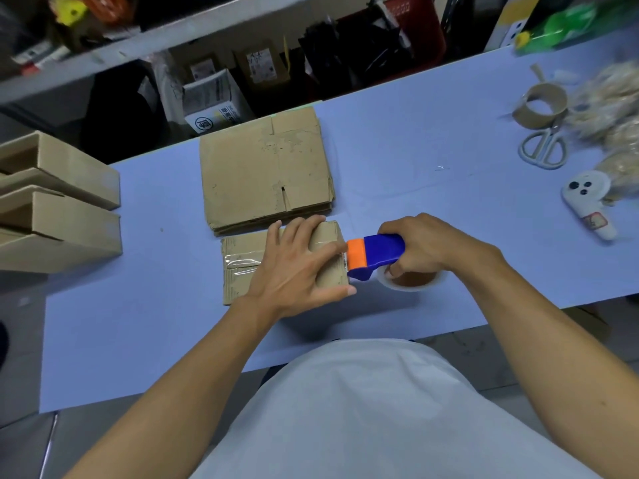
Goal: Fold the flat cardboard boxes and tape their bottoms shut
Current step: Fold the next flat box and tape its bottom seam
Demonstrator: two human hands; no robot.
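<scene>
Head view. Your left hand [300, 264] lies flat on the box [242, 267], fingers straight and spread, pressing the top face down near its right end. The box sits on the blue table [415, 160], bottom side up, with clear tape [242, 262] already running along the seam on its left part.

Your right hand [423, 245] grips the tape gun [375, 254], fingers curled round the blue handle. The gun's orange head touches the right edge of the box, just beside your left fingertips. The tape roll [413, 281] hangs under the handle, right of the box.

Just beyond the box, nearly touching its far edge: a stack of flat boxes [266, 171], still unfolded.

Left of the box, well apart, at the table's left edge: folded boxes [58, 202], stacked, open sides facing left.

Far right of the box, near the table's far corner: a brown tape core [539, 105], scissors [544, 146] just in front of it, and a white controller [587, 198] nearer you. Pale loose packing filler [615, 108] lies beside them; blurred, so you cannot tell more.

Beyond the table: shelving [173, 32] with cartons and dark bags.
</scene>
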